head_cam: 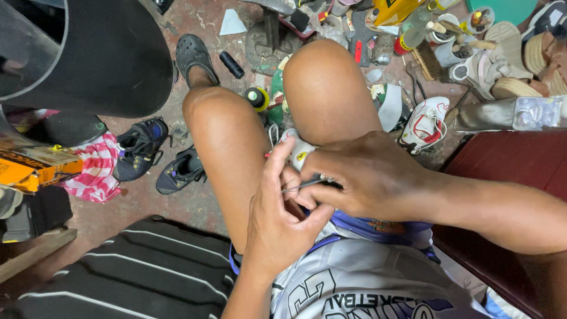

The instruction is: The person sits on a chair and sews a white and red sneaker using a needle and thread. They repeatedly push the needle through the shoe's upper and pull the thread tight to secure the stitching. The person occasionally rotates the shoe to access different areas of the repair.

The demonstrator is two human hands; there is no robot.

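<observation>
A: What are the two hands doing?

B: They meet in the person's lap, between the bare knees. The right hand (363, 177) is closed tight on a thin metal tool (302, 184). The tool pokes out to the left, toward the other hand's fingers.

A: And the other one?

B: The left hand (277, 218) comes up from below. Its fingers curl around a white shoe (297, 150), which sits squeezed between the legs. The shoe has a little yellow patch on it, and a white lace loops out of its top.

A: What lies on the floor near the knees?

B: A spool of thread (257, 97) with a yellow rim stands just past the left knee. The person's foot is in a black clog (194, 54). A pair of dark sneakers (155, 158) lies to the left, next to a pink and white striped cloth (97, 168).

A: And on the right side?

B: A white and red shoe (426, 123) lies on the floor. Behind it are light sandals (508, 56), a brush (426, 60) and a bottle (411, 29) with a red band. A dark red seat (502, 165) is under the right arm
</observation>
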